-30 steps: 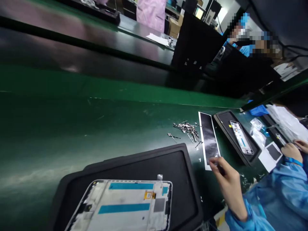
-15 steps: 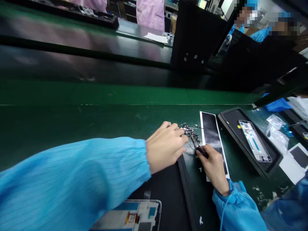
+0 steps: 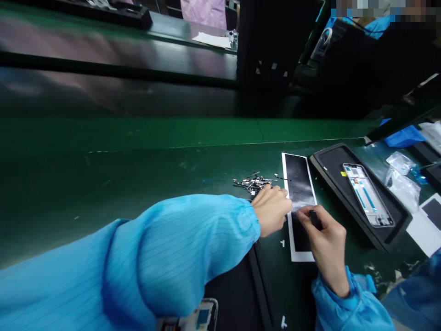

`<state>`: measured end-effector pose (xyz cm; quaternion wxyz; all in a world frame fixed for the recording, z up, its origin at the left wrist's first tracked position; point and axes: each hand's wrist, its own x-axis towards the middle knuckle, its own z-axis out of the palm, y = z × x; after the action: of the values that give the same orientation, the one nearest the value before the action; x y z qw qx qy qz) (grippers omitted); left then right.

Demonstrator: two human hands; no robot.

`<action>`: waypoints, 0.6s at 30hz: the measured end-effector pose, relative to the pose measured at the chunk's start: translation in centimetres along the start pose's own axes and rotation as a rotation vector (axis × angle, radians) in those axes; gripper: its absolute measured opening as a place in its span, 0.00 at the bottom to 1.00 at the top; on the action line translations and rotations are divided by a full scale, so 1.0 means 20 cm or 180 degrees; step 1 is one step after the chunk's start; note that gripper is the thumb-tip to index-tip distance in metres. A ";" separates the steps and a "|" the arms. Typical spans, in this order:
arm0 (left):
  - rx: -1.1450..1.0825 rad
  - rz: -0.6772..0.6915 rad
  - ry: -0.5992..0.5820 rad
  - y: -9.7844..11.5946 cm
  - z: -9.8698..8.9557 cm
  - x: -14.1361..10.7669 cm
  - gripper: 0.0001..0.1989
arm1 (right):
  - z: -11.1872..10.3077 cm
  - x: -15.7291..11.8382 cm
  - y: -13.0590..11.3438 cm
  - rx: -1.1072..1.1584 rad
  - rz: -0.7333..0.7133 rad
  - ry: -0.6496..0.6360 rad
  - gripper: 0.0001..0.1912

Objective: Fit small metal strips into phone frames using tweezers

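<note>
My left hand (image 3: 272,209) is closed at the near right side of a pile of small dark and silver parts (image 3: 255,182); its fingertips are curled, and what they hold, if anything, is hidden. In my right hand (image 3: 325,239) a small black object (image 3: 314,219) is gripped between thumb and fingers, over a black sheet with a white border (image 3: 299,184). Below my left sleeve, a phone frame (image 3: 204,317) shows in part on a black mat (image 3: 230,292).
On the right, a black tray (image 3: 330,161) holds another phone frame (image 3: 368,195). Clear plastic bags (image 3: 401,186) and a white sheet (image 3: 423,232) lie beyond it. A raised shelf (image 3: 193,64) runs across the back, with a person in pink (image 3: 205,16) behind.
My left hand has moved right, uncovering more of the pile. My right hand has moved right with the black object, away from the pile and onto the bordered sheet. The view has shifted slightly.
</note>
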<state>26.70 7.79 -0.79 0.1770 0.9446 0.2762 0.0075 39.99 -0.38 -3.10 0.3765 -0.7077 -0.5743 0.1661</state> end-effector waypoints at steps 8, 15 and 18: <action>-0.0013 -0.0126 -0.0132 0.04 0.01 -0.03 0.11 | 0.02 0.00 -0.02 0.0297 0.0015 -0.0002 0.03; -0.0294 -0.0454 -0.0076 0.04 -0.09 -0.11 0.08 | 0.01 -0.01 -0.05 0.0952 0.0412 -0.0155 0.06; -0.0536 -0.0527 -0.0080 0.06 -0.12 -0.16 0.05 | -0.01 -0.03 -0.06 0.1312 0.0549 -0.0370 0.09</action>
<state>24.35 6.03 2.10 0.2592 0.9004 0.3494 0.0042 39.14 -0.88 -2.31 0.4638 -0.6515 -0.4864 0.3519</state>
